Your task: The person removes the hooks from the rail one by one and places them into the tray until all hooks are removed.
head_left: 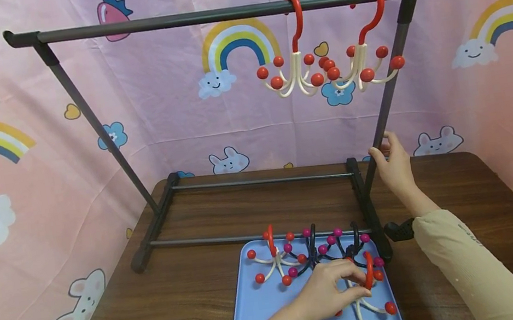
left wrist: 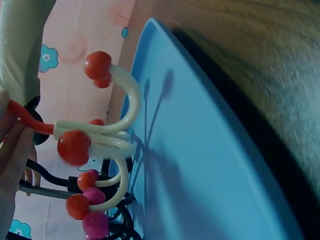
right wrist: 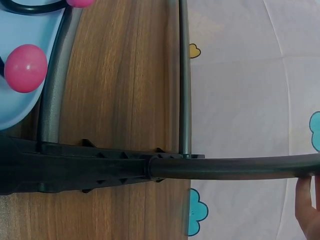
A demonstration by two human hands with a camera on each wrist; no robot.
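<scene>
My left hand (head_left: pixel 328 290) pinches the red hook (left wrist: pixel 31 120) of a rotating hanger (head_left: pixel 365 307) with cream arms and red ball tips. This hanger is upright just over the blue tray (left wrist: pixel 195 125); whether its arms touch the tray I cannot tell. My right hand (head_left: pixel 396 169) grips the right post (head_left: pixel 388 90) of a dark metal clothes rack, its thumb in front and fingers behind. On the tray are another red-and-cream hanger (head_left: pixel 276 259) and two black hangers (head_left: pixel 314 253) with magenta balls. Two red-and-cream hangers (head_left: pixel 297 73) hang from the rack's top bar (head_left: pixel 166 22), towards its right end.
The rack's feet (head_left: pixel 152 231) and two low crossbars stand on the brown wooden table (head_left: pixel 188 303). The tray's far edge reaches the front crossbar. A black foot piece (head_left: pixel 398 230) juts out beside my right forearm. Patterned pink cloth (head_left: pixel 170 112) surrounds the table.
</scene>
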